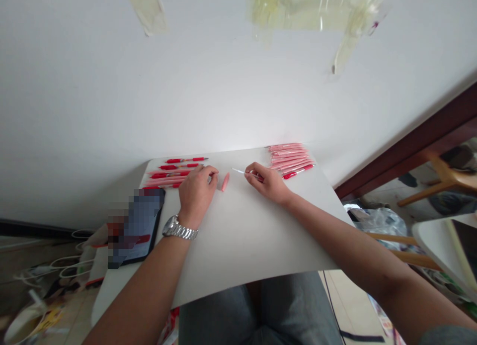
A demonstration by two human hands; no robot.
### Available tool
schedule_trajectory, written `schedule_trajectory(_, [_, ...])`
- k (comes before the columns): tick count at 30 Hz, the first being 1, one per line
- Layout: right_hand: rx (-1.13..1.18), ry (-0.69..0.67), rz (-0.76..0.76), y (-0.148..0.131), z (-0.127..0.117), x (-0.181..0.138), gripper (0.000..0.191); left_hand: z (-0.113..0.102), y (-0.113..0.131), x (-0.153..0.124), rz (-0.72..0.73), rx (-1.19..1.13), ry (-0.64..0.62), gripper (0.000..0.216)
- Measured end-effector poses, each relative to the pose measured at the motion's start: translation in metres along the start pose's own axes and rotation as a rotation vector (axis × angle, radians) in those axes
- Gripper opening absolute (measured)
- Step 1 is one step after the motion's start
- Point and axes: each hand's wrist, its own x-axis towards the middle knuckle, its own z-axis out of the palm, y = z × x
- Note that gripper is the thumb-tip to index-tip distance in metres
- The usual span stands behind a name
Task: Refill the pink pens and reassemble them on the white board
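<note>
My right hand (265, 182) pinches a thin white pen refill (239, 171), its tip pointing left over the table. My left hand (197, 190), with a metal watch at the wrist, is at the right end of the left pens. Its fingers are curled in; whatever they may hold is hidden. Between both hands a short pink tapered pen part (225, 181) lies loose on the white table (238, 235). Several red pens (178, 167) lie in a row at the left, with pink pieces among them.
A stack of pink pen pieces (288, 156) lies back right, with a red pen (298, 172) along its front. A tablet or phone (143, 230) covers the table's left edge. The taped wall (223, 86) stands directly behind. A wooden chair (456, 176) is at the right.
</note>
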Motion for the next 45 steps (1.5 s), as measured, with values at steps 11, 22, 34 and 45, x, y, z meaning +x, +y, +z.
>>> schedule_trajectory(11, [0.036, 0.116, 0.039, 0.003, 0.001, 0.002, 0.03, 0.006, 0.013, 0.0, 0.423, -0.287, -0.153, 0.022])
schedule_trajectory(22, [0.043, 0.122, 0.045, 0.007, 0.002, 0.003, 0.033, 0.003, 0.012, 0.002, 0.464, -0.326, -0.276, 0.023])
schedule_trajectory(34, [0.042, 0.105, 0.055, 0.006, 0.0, 0.003, 0.035, 0.007, 0.005, 0.003, 0.343, -0.257, -0.208, 0.025])
schedule_trajectory(45, [0.045, 0.104, 0.046, 0.006, 0.001, 0.002, 0.034, 0.009, 0.002, 0.003, 0.309, -0.19, -0.158, 0.032])
